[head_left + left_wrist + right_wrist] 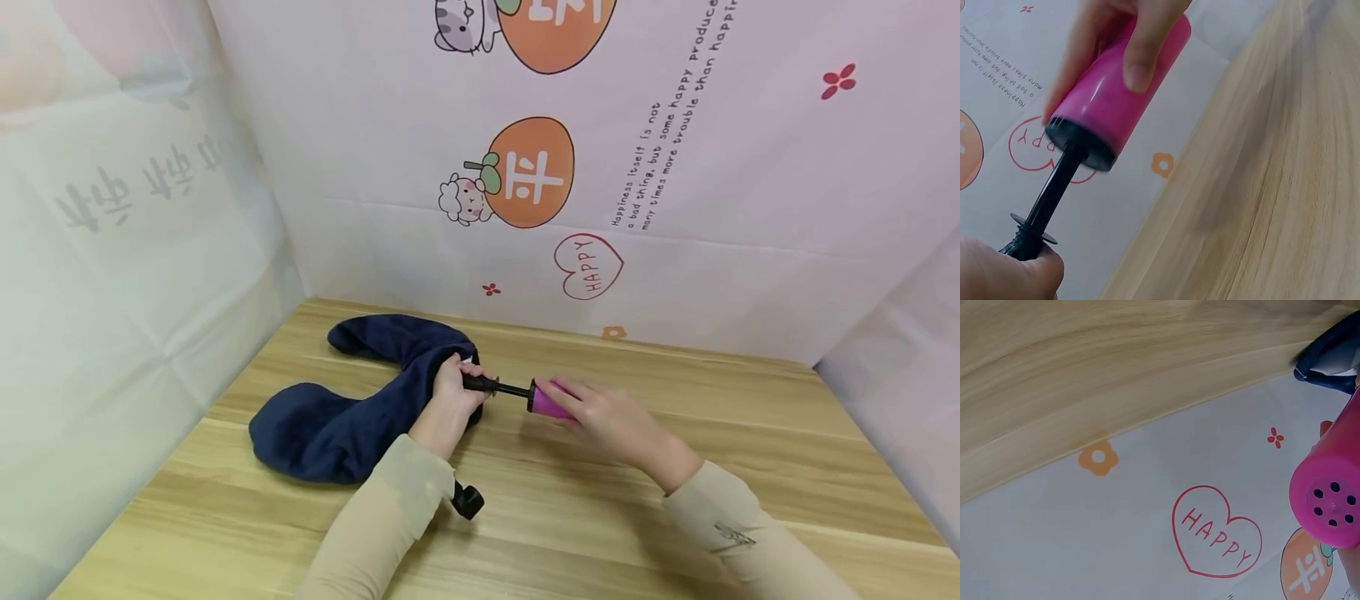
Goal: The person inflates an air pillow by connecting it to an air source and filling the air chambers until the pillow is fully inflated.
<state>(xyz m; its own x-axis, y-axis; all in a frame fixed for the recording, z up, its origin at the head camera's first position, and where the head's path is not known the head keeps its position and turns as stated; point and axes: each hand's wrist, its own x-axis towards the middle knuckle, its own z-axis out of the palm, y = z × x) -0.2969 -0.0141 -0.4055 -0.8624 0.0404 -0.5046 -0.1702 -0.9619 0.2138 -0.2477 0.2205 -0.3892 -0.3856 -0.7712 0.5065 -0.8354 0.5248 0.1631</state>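
A navy, U-shaped neck pillow point(315, 433) lies on the wooden table, its open side facing left. At its right end my left hand point(454, 390) holds the black nozzle end point(478, 383) of a hand pump. The pump's pink barrel point(1100, 100) is in the grip of my right hand point(607, 417). Between the hands shows a length of black rod point(1054, 187), so the pump is partly drawn out. The right wrist view has the barrel's holed end cap point(1334, 503) and a bit of the pillow's cover. My left hand hides where nozzle and pillow meet.
The wooden tabletop point(675, 533) runs back to a printed white cloth point(390, 167), with more cloth at both sides. A small black item point(468, 502) shows beside my left sleeve.
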